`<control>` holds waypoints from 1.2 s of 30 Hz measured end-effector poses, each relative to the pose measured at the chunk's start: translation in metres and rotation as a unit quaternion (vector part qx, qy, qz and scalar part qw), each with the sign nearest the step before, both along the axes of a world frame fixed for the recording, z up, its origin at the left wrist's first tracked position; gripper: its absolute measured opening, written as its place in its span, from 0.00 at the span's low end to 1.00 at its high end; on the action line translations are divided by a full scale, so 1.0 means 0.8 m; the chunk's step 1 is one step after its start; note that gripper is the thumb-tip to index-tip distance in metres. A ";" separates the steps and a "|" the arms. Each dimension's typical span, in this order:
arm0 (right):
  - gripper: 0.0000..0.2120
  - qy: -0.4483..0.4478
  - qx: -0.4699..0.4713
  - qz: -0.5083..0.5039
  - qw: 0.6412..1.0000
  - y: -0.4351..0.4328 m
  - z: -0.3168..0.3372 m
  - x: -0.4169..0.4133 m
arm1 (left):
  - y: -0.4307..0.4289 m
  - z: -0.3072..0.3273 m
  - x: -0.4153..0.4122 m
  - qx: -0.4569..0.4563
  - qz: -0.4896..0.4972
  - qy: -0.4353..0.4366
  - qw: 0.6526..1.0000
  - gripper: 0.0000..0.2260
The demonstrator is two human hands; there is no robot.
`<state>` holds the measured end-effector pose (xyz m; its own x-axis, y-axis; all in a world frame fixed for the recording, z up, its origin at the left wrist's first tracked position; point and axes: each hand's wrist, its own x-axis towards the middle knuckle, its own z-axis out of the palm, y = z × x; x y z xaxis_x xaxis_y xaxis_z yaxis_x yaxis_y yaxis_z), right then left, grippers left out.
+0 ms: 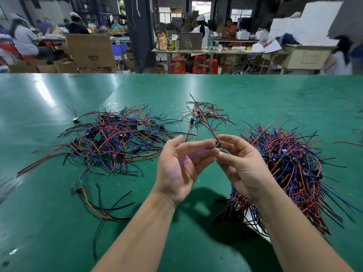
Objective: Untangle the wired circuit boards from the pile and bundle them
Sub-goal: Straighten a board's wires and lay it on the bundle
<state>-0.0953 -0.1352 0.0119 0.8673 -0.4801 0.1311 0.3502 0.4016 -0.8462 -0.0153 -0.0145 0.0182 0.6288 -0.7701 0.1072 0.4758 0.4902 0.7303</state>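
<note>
On the left of the green tabletop (pixel 176 89) lies the tangled pile (pixel 117 138). Our left hand (pixel 180 167) is loose, fingers apart, with a blurry blue wire (pixel 196 152) across them. Our right hand (pixel 241 163) pinches one small circuit board (pixel 217 144). Its red and black wire (pixel 211 130) sticks up behind. If we tug hard, the board may slip out, or the wire may catch the small clump (pixel 206 112). The big heap (pixel 294 163) sits close on the right, so loose ends could tangle there again.
</note>
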 end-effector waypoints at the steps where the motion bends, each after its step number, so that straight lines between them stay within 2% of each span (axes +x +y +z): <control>1: 0.16 0.002 -0.009 0.001 1.000 0.001 -0.001 0.001 | -0.001 -0.001 0.000 0.017 0.007 0.002 1.000 0.27; 3: 0.16 0.005 -0.035 0.005 0.999 0.003 -0.002 0.000 | -0.005 -0.004 -0.005 0.073 0.051 -0.032 0.995 0.26; 5: 0.16 0.008 -0.070 -0.003 0.998 0.004 -0.004 0.000 | -0.010 -0.007 -0.010 0.123 0.092 -0.062 0.986 0.20; 8: 0.13 0.015 -0.101 -0.020 0.995 0.004 -0.006 -0.001 | -0.012 -0.014 -0.010 0.156 0.130 -0.063 0.977 0.10; 13: 0.11 0.052 -0.207 -0.060 0.975 0.006 -0.005 -0.001 | -0.009 -0.014 -0.004 0.171 0.062 -0.049 0.982 0.03; 16: 0.04 0.074 -0.263 -0.096 0.957 0.004 -0.007 0.001 | -0.008 -0.019 -0.002 0.196 0.053 -0.057 0.977 0.04; 18: 0.02 0.107 -0.239 -0.087 0.961 0.004 -0.009 0.002 | -0.008 -0.023 -0.002 0.211 0.057 -0.075 0.973 0.03; 20: 0.05 0.134 -0.195 -0.068 0.969 0.002 -0.010 0.002 | -0.007 -0.022 -0.002 0.222 0.053 -0.079 0.970 0.02; 23: 0.08 0.136 -0.134 -0.064 0.979 -0.004 -0.005 0.001 | -0.005 -0.015 -0.001 0.200 0.010 -0.023 0.979 0.03; 26: 0.07 0.135 -0.139 -0.078 0.978 -0.008 -0.002 -0.002 | -0.005 -0.014 -0.002 0.199 0.002 0.006 0.980 0.02; 28: 0.04 0.143 -0.167 -0.084 0.972 -0.010 -0.003 -0.004 | -0.007 -0.017 -0.006 0.213 0.002 0.004 0.977 0.08; 31: 0.04 0.162 -0.183 -0.099 0.965 -0.012 -0.002 -0.004 | -0.005 -0.017 -0.006 0.224 -0.032 -0.021 0.974 0.07; 36: 0.05 0.159 -0.081 -0.131 0.975 -0.019 0.005 -0.003 | 0.010 -0.012 0.003 0.259 -0.114 -0.116 0.952 0.07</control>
<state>-0.0980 -0.1502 0.0157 0.7267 -0.6862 -0.0319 0.1331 0.1862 -0.9735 -0.0129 -0.0065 0.0088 0.4448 -0.8708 -0.2095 0.3236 -0.0619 0.9442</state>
